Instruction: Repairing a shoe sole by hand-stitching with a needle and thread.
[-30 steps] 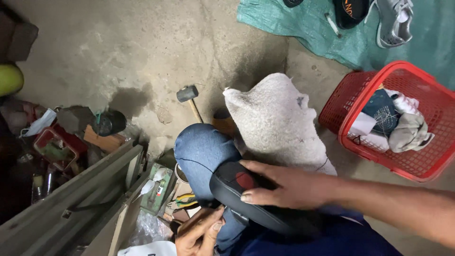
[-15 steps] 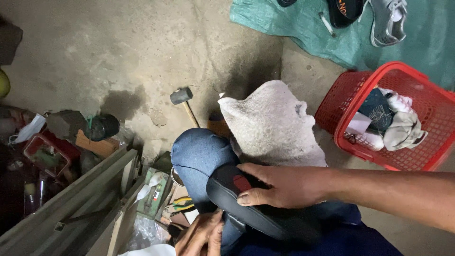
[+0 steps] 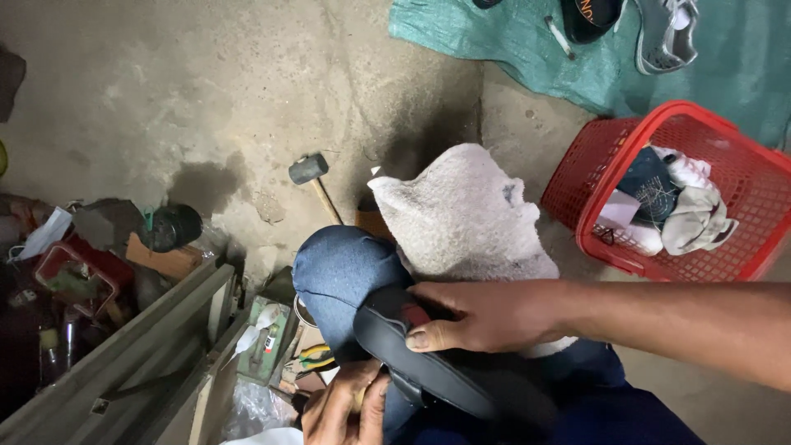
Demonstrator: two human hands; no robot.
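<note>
A black shoe (image 3: 428, 363) is held sole-up across the lap, just beside a knee clad in blue denim (image 3: 342, 276), and is steadied from above by the right hand (image 3: 486, 317), whose fingers are curled closed over the heel end, the thumb pressed along the sole's edge near a small red patch. The left hand (image 3: 342, 412) is seen below the shoe at the bottom edge of the view; its fingers appear wrapped around something slender, perhaps a tool handle, but what is gripped cannot be told, since it is hidden by the shoe and the hand itself. The work is judged to be at an early or middle stage: the shoe is gripped and positioned, yet no glue, stitching or loosened sole can be made out, so what has been finished and what remains cannot be read with certainty. A worn grey-white cloth (image 3: 470, 214) is draped over the other leg, touching the right wrist. On the concrete floor (image 3: 165, 99) a hammer (image 3: 313, 177) lies near the knee, and pliers with yellow-green grips (image 3: 317, 356) lie just beside the left hand among clutter. A red plastic basket (image 3: 741, 140) filled with rags and shoe parts stands to the right, well apart. Nothing is seen to block the hands, though the space beside the knee is crowded with tools.
</note>
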